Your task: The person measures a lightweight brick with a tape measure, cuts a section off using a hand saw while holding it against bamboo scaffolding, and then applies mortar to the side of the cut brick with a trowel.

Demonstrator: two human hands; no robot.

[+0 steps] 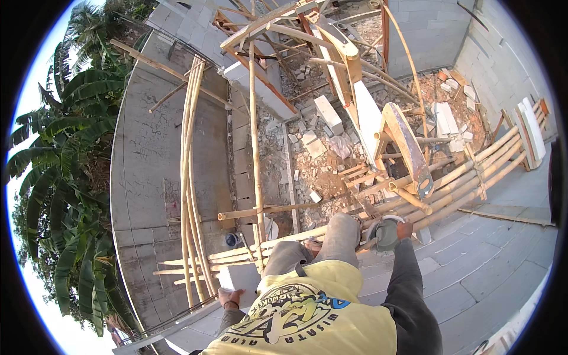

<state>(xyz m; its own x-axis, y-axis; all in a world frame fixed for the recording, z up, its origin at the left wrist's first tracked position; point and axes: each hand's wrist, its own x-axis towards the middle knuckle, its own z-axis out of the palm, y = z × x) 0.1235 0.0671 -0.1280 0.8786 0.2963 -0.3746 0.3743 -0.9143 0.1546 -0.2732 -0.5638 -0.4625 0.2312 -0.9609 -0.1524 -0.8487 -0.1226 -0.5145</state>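
My right hand [404,229] is closed on the rim of a round bucket [378,221], which holds wet grey mortar [387,235]. The bucket stands beside my right knee, at the near edge of the bamboo poles. At lower left, my left hand [231,297] grips the near edge of a pale lightweight block [239,279]. That block sits close to the left ends of the poles, and my sleeve hides part of the wrist. A handsaw [417,163] lies tilted on the bamboo just beyond the bucket.
Below me, bamboo scaffold poles [467,180] cross from left to right. Upright poles [189,171] rise at left, and another bamboo pole [254,136] stands nearer the middle. Rubble and loose blocks [329,115] cover the ground far below. A grey block wall [473,260] runs along the right.
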